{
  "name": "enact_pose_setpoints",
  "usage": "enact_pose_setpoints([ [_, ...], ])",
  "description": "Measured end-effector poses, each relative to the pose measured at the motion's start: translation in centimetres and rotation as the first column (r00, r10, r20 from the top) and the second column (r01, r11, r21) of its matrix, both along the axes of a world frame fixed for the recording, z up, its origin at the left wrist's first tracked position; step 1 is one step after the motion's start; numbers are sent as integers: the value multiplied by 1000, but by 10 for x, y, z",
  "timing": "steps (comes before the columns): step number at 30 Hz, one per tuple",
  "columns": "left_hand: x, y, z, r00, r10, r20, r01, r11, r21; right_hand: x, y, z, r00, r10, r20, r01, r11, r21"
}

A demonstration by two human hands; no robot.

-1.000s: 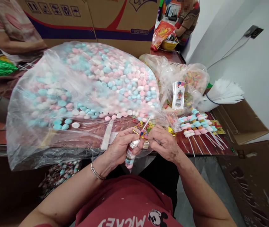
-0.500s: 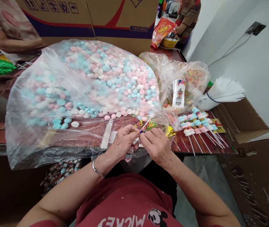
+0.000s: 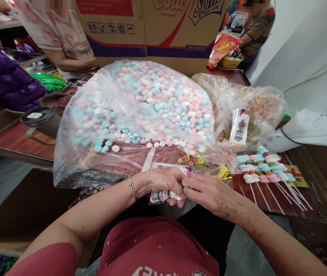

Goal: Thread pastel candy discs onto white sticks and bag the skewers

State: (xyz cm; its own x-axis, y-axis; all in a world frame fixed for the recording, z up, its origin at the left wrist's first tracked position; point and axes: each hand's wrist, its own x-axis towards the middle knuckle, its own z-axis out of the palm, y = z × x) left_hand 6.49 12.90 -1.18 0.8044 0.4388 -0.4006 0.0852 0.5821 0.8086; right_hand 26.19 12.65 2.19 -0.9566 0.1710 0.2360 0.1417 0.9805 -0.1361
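Observation:
My left hand [image 3: 165,182] is closed around a clear printed packet [image 3: 158,197] with pink, blue and white candy inside. Against it, my right hand [image 3: 212,193] pinches at the packet's right end; its fingertips meet my left fingers and partly hide what they grip. Just beyond my hands lies a flat printed wrapper [image 3: 163,166], with small coloured candy rings [image 3: 193,159] behind it. Gold ties [image 3: 225,173] stick out beside my right hand. Farther right lie several marshmallow skewers [image 3: 262,168] on white sticks.
A large clear bag of pink, blue and white marshmallows [image 3: 163,92] covers the table's middle. At right are stacked printed wrappers [image 3: 239,126] and a bundle of white sticks [image 3: 313,128]. A lidded mug [image 3: 44,124] stands left. Two people work beyond, beside a large carton [image 3: 163,34].
My head view has swung left, so the table sits farther right. The thin white stick between my fingers no longer shows; my hands have closed together over the packet, lower down.

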Motion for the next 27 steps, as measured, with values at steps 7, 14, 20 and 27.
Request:
enact_pose_setpoints([
  [7,-1,3,14,995,14,-101,-6,997,77,-3,-8,-3,987,-152,-45,157,976,150],
  [14,16,-4,17,804,488,-338,-50,622,781,-16,2,-21,897,-384,-218,440,820,365],
  [20,33,-20,5,631,745,217,-34,-253,967,-27,30,-12,568,-642,-515,738,674,-25],
  [27,7,-13,23,512,797,321,-821,344,455,-62,7,16,416,-706,-573,457,707,-539],
])
